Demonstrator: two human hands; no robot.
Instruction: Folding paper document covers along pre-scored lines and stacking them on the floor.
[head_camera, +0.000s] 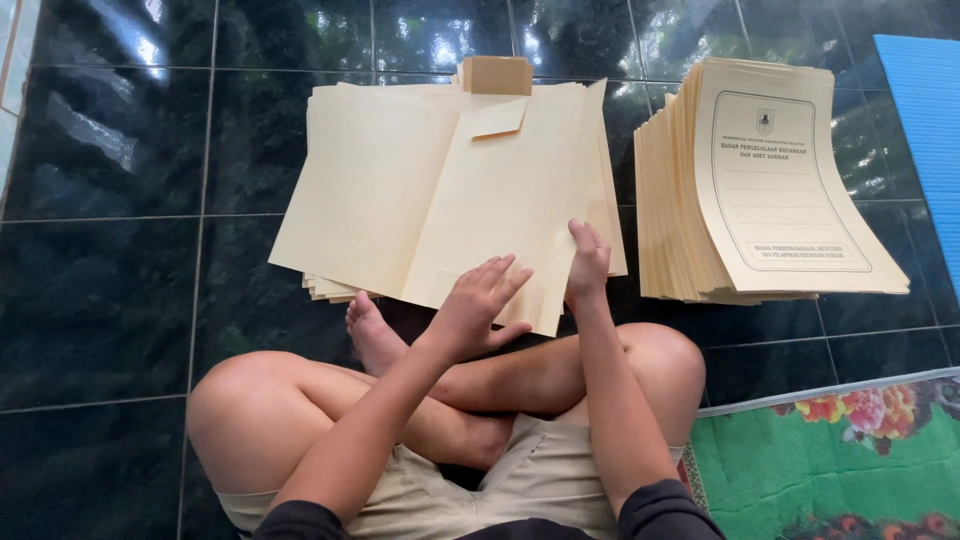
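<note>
An opened cream paper folder (430, 190) lies on top of a low pile of similar sheets on the dark tiled floor, in front of my crossed legs. My left hand (478, 305) rests with spread fingers on the folder's near edge. My right hand (587, 262) pinches the folder's right flap near its lower corner. A small tan tab (497, 75) sticks up at the far edge of the pile.
A tall stack of printed cream folders (760, 185) stands to the right. A blue mat (925, 130) lies at the far right, a green flowered rug (830, 465) at the lower right. Glossy black tiles (110, 250) surround everything.
</note>
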